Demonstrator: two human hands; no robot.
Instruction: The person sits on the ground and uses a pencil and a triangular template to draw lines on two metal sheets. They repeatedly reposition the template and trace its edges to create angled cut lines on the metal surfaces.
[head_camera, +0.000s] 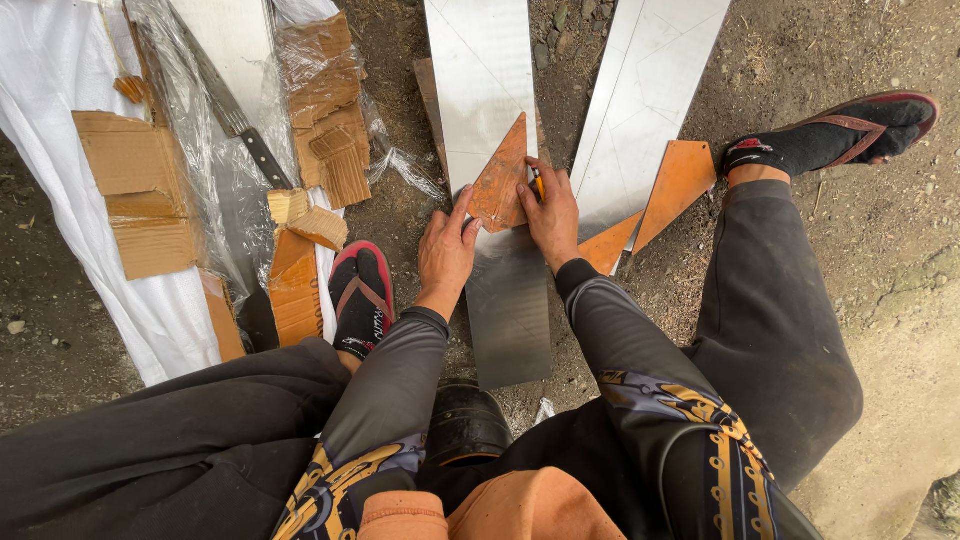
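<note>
A black round object (467, 420) sits nearest, half hidden between the sleeves. Farther, the left hand (445, 250) presses flat on a rusty triangular template (503, 180) atop a metal sheet (490, 120); the right hand (550, 212) beside it grips a partly hidden yellow marker (538, 184).

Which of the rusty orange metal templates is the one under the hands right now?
The triangular rusty orange template lying on the middle shiny steel strip, pinned by both hands; the other orange pieces lie untouched on the ground to the right.
</note>
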